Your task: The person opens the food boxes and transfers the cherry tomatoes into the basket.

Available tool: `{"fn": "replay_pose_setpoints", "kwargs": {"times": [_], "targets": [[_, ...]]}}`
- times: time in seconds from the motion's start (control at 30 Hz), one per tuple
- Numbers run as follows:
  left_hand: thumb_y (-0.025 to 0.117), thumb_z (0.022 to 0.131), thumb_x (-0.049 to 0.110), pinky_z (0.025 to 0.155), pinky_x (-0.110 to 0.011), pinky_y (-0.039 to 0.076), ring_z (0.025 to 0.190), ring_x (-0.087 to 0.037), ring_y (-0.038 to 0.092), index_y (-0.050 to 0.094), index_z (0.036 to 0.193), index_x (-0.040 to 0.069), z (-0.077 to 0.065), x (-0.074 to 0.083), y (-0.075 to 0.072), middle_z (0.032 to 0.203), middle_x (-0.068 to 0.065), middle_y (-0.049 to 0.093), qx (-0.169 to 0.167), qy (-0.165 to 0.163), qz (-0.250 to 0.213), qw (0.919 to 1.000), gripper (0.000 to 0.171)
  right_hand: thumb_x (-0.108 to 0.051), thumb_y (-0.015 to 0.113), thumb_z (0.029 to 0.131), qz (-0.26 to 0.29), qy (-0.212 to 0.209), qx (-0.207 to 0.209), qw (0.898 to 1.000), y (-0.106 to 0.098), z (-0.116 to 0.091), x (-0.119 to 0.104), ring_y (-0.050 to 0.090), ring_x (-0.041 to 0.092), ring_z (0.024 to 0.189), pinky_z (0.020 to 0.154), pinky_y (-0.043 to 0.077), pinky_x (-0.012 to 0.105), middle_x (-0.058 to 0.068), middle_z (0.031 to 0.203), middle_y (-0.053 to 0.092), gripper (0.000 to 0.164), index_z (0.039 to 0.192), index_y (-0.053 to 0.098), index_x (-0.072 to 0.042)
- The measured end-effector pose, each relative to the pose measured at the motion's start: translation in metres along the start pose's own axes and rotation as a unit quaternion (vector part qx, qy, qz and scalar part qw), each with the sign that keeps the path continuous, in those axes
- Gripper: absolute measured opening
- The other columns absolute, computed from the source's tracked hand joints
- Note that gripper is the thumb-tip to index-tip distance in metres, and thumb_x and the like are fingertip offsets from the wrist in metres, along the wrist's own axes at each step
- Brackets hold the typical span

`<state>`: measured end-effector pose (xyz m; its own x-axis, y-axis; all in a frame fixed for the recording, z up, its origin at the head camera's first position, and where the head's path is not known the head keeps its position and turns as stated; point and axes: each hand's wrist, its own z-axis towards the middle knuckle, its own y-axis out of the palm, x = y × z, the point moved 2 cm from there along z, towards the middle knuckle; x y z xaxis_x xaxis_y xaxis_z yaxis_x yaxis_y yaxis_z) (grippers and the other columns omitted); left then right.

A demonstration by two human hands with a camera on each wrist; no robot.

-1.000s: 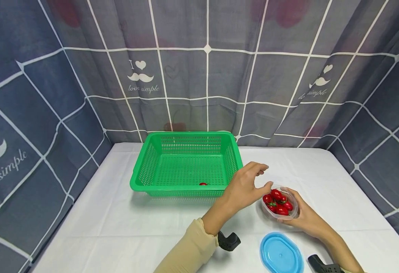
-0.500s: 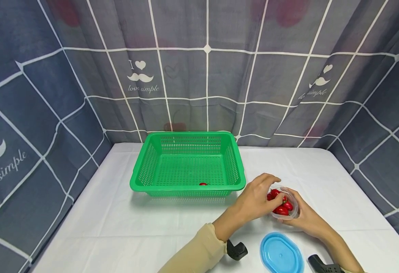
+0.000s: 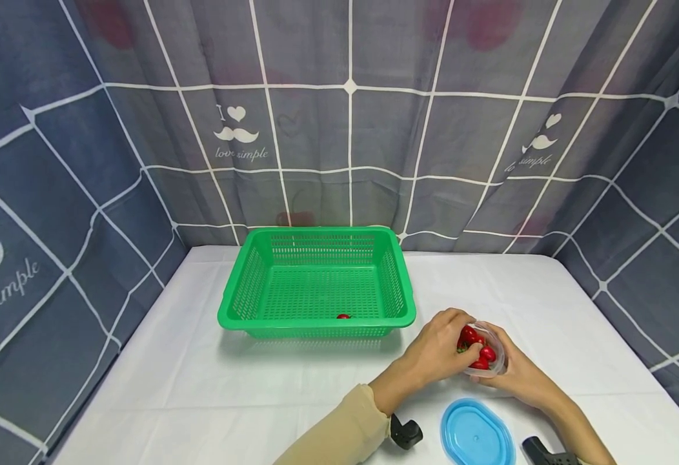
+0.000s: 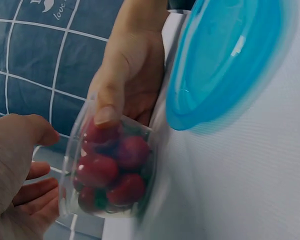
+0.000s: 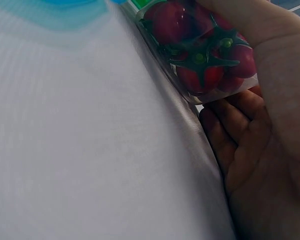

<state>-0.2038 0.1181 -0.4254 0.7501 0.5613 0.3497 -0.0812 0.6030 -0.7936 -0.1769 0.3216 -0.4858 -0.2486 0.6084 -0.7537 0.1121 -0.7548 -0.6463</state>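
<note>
Two bare hands at one clear plastic tub (image 3: 500, 352) of red cherry tomatoes (image 3: 487, 354). Right hand (image 3: 519, 371): clamped on the tub, thumb one side, fingers the other. Left hand (image 3: 441, 345): at the tub's mouth, opposite that grip; thumb and fingers apart, nothing pinched between them that I can see. Tomatoes sit inside the tub, between the hands, some with green stems. Nearer the person than the grip: blue plastic lid (image 3: 477, 431), lying on white tablecloth (image 3: 200, 387). Beyond the grip, off to the person's left: green perforated basket (image 3: 293, 323), one red item (image 3: 343, 316) showing above its near rim.
</note>
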Motion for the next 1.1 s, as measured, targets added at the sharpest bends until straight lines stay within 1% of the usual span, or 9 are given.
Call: {"fn": "replay_pose_setpoints", "kwargs": {"times": [0.1, 0.23, 0.57, 0.77, 0.83, 0.9, 1.0, 1.03, 1.1], "targets": [[0.07, 0.094, 0.03, 0.094, -0.01, 0.048, 0.108, -0.006, 0.064, 0.071, 0.121, 0.011, -0.001, -0.001, 0.003, 0.119, 0.002, 0.069, -0.007, -0.006, 0.01, 0.9999, 0.032, -0.025, 0.087, 0.082, -0.005, -0.001, 0.001, 1.0, 0.0, 0.0, 0.0, 0.035, -0.018, 0.123, 0.1, 0.042, 0.077, 0.021, 0.152, 0.048, 0.096, 0.159, 0.029, -0.017], [0.07, 0.094, 0.031, 0.094, -0.011, 0.049, 0.109, -0.007, 0.064, 0.07, 0.122, 0.011, -0.001, -0.002, 0.006, 0.119, 0.002, 0.069, -0.013, -0.007, 0.019, 0.9997, 0.034, -0.024, 0.087, 0.081, -0.009, -0.007, 0.005, 1.0, 0.0, 0.001, 0.0, 0.032, -0.022, 0.122, 0.1, 0.043, 0.075, 0.021, 0.152, 0.048, 0.097, 0.159, 0.029, -0.016], [0.069, 0.095, 0.031, 0.097, -0.011, 0.047, 0.11, -0.007, 0.062, 0.067, 0.127, 0.01, -0.003, 0.0, 0.013, 0.123, 0.002, 0.068, -0.039, 0.011, 0.047, 0.9981, 0.038, -0.021, 0.087, 0.081, -0.01, -0.01, 0.006, 1.0, 0.001, 0.0, 0.001, 0.031, -0.024, 0.122, 0.1, 0.045, 0.066, 0.018, 0.15, 0.048, 0.096, 0.158, 0.03, -0.015], [0.066, 0.097, 0.03, 0.099, -0.011, 0.046, 0.114, -0.007, 0.062, 0.068, 0.128, 0.012, -0.003, 0.002, 0.014, 0.125, 0.004, 0.069, -0.054, 0.014, 0.057, 0.9968, 0.035, -0.021, 0.086, 0.082, 0.008, -0.011, 0.001, 1.0, 0.001, -0.001, 0.0, 0.03, -0.024, 0.122, 0.1, 0.043, 0.075, 0.02, 0.153, 0.046, 0.097, 0.159, 0.028, -0.016], [0.066, 0.097, 0.029, 0.097, -0.011, 0.047, 0.112, -0.006, 0.062, 0.069, 0.126, 0.013, -0.002, 0.002, 0.013, 0.122, 0.005, 0.07, -0.057, 0.013, 0.056, 0.9967, 0.033, -0.021, 0.086, 0.082, 0.003, -0.013, 0.001, 1.0, 0.001, -0.001, 0.0, 0.031, -0.024, 0.123, 0.101, 0.047, 0.067, 0.018, 0.153, 0.045, 0.097, 0.16, 0.028, -0.018], [0.067, 0.097, 0.028, 0.094, -0.01, 0.047, 0.109, -0.005, 0.063, 0.071, 0.123, 0.014, -0.002, 0.002, 0.013, 0.117, 0.007, 0.071, -0.058, 0.017, 0.055, 0.9966, 0.029, -0.02, 0.087, 0.081, -0.001, -0.017, 0.001, 1.0, 0.0, 0.0, -0.001, 0.033, -0.023, 0.125, 0.103, 0.05, 0.048, 0.015, 0.153, 0.045, 0.098, 0.16, 0.029, -0.02], [0.069, 0.097, 0.027, 0.091, -0.009, 0.048, 0.105, -0.003, 0.063, 0.072, 0.12, 0.015, -0.002, 0.003, 0.013, 0.111, 0.008, 0.072, -0.055, 0.028, 0.058, 0.9964, 0.026, -0.02, 0.087, 0.081, -0.007, -0.022, 0.001, 1.0, 0.0, 0.001, 0.0, 0.036, -0.021, 0.126, 0.1, 0.044, 0.021, 0.011, 0.152, 0.046, 0.098, 0.16, 0.029, -0.022], [0.07, 0.096, 0.026, 0.091, -0.009, 0.048, 0.104, -0.003, 0.063, 0.073, 0.12, 0.015, -0.002, 0.003, 0.013, 0.111, 0.008, 0.072, -0.053, 0.032, 0.058, 0.9964, 0.026, -0.02, 0.088, 0.081, -0.01, -0.021, 0.002, 1.0, 0.0, 0.001, 0.0, 0.036, -0.021, 0.126, 0.098, 0.042, 0.018, 0.01, 0.152, 0.047, 0.098, 0.16, 0.029, -0.022], [0.07, 0.096, 0.025, 0.09, -0.008, 0.048, 0.102, -0.003, 0.063, 0.073, 0.12, 0.016, -0.002, 0.003, 0.013, 0.11, 0.008, 0.072, -0.048, 0.039, 0.061, 0.9962, 0.026, -0.021, 0.088, 0.08, -0.014, -0.019, 0.004, 1.0, 0.001, 0.001, 0.0, 0.035, -0.021, 0.126, 0.102, 0.045, 0.025, 0.01, 0.151, 0.048, 0.099, 0.16, 0.03, -0.023]]}}
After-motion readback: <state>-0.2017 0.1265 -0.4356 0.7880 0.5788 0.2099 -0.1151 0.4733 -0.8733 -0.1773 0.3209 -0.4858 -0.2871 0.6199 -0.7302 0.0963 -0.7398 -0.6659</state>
